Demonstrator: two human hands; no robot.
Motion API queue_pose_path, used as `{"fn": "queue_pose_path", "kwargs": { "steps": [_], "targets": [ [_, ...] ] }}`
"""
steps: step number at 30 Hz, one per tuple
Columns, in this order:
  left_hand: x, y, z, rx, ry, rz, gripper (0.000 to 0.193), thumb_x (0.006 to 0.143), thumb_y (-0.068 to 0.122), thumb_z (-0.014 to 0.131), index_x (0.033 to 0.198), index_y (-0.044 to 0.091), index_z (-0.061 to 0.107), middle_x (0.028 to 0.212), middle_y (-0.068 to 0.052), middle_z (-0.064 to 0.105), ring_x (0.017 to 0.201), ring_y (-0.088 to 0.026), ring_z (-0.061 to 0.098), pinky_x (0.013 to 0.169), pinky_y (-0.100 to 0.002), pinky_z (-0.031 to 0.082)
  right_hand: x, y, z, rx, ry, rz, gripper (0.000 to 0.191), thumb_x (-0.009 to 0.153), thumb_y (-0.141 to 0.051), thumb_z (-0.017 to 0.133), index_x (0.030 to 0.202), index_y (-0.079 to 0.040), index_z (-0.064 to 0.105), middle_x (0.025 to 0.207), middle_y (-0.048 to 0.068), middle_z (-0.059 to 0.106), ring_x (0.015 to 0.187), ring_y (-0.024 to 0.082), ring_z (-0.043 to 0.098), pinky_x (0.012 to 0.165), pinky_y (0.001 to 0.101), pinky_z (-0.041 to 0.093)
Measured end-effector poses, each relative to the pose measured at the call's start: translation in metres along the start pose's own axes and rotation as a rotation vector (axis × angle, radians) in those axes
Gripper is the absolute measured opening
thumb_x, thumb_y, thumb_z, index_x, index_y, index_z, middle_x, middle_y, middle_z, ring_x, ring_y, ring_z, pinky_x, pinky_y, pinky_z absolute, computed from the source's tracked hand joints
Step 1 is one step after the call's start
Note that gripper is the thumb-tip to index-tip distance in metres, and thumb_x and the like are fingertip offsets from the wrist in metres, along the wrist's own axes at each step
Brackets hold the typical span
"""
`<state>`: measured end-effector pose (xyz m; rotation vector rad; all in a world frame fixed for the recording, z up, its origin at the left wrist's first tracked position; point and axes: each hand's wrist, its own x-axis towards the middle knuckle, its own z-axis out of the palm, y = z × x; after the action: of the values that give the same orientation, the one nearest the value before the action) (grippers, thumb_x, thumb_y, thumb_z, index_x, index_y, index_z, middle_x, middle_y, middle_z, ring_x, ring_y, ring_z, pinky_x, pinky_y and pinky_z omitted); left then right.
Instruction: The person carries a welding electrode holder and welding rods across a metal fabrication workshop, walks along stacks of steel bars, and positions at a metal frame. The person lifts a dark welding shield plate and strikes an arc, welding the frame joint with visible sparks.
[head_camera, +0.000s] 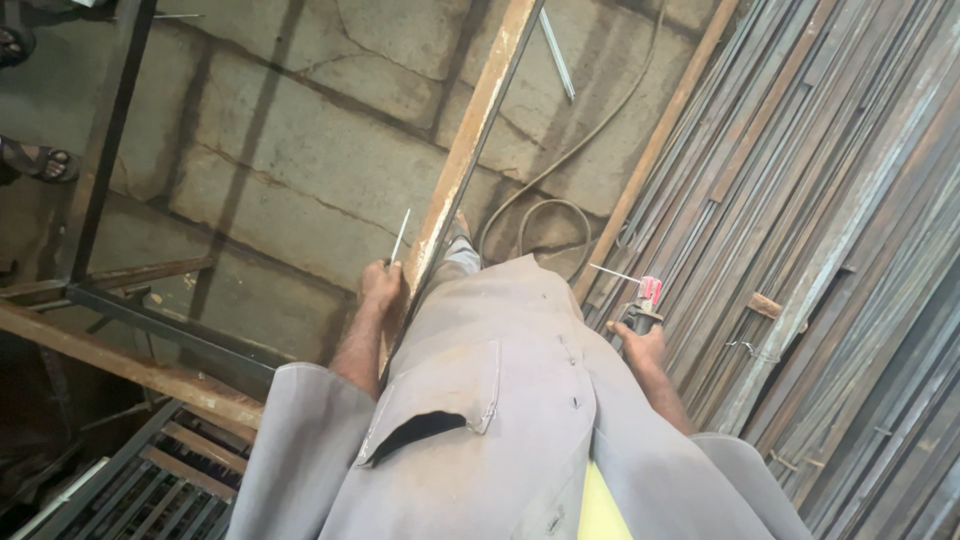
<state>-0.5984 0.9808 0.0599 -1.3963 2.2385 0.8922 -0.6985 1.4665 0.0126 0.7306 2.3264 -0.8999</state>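
Note:
Looking straight down my grey work coat (500, 400). My left hand (380, 285) is closed around a thin welding rod (400, 235) that points up and away, right beside a long rusty steel angle bar (470, 140) running up the frame. My right hand (640, 345) grips a welding electrode holder (648, 300) with red jaws; a short rod (612, 272) sticks out of it to the left. My foot (460, 235) shows on the stone floor below.
A large stack of long steel bars (830, 220) fills the right side. A cable (545, 215) loops on the stone floor. A dark metal frame (110, 150) and rusty bars (130, 370) lie at left. Another person's sandalled feet (45, 160) stand at the far left.

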Motion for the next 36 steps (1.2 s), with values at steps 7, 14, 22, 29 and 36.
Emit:
{"fn": "queue_pose_path", "kwargs": {
  "steps": [7, 14, 22, 29, 36],
  "targets": [
    [0.0003, -0.0012, -0.0011, -0.015, 0.001, 0.018, 0.050, 0.094, 0.042, 0.062, 0.130, 0.008, 0.069, 0.125, -0.024, 0.068, 0.121, -0.039, 0.064, 0.103, -0.047, 0.050, 0.0008, 0.0007, -0.0003, -0.006, -0.005, 0.022, 0.072, 0.062, -0.040, 0.091, 0.115, 0.001, 0.063, 0.097, 0.014, 0.072, 0.081, 0.025, 0.069, 0.073, 0.0404, 0.056],
    [-0.0002, 0.0040, -0.0033, -0.015, 0.018, 0.045, 0.049, 0.095, 0.043, 0.063, 0.128, 0.009, 0.070, 0.123, -0.024, 0.070, 0.120, -0.039, 0.065, 0.102, -0.047, 0.050, 0.0008, -0.0029, -0.0004, -0.072, -0.003, -0.006, 0.077, 0.060, -0.042, 0.092, 0.118, -0.001, 0.063, 0.103, 0.017, 0.072, 0.089, 0.029, 0.070, 0.080, 0.0421, 0.055],
    [0.0021, 0.0010, -0.0017, 0.005, 0.004, -0.033, 0.047, 0.094, 0.043, 0.062, 0.128, 0.011, 0.071, 0.122, -0.022, 0.070, 0.117, -0.040, 0.065, 0.099, -0.048, 0.052, -0.0033, -0.0015, 0.0023, -0.019, 0.001, 0.046, 0.079, 0.060, -0.043, 0.091, 0.120, 0.000, 0.062, 0.106, 0.018, 0.072, 0.091, 0.031, 0.071, 0.080, 0.0448, 0.056],
    [0.0013, 0.0005, -0.0026, 0.019, -0.001, -0.041, 0.046, 0.094, 0.043, 0.062, 0.128, 0.013, 0.071, 0.125, -0.020, 0.069, 0.119, -0.039, 0.065, 0.100, -0.049, 0.051, -0.0046, 0.0003, 0.0017, -0.080, 0.016, 0.012, 0.085, 0.060, -0.045, 0.092, 0.123, 0.002, 0.061, 0.112, 0.019, 0.070, 0.100, 0.031, 0.069, 0.085, 0.0441, 0.055],
    [-0.0014, 0.0011, -0.0035, -0.003, -0.022, -0.082, 0.046, 0.094, 0.043, 0.061, 0.130, 0.014, 0.069, 0.127, -0.019, 0.069, 0.121, -0.038, 0.064, 0.102, -0.048, 0.050, -0.0059, 0.0012, 0.0013, -0.079, 0.007, 0.005, 0.084, 0.063, -0.044, 0.092, 0.124, 0.004, 0.059, 0.111, 0.021, 0.070, 0.097, 0.031, 0.069, 0.084, 0.0433, 0.055]
  ]
}}
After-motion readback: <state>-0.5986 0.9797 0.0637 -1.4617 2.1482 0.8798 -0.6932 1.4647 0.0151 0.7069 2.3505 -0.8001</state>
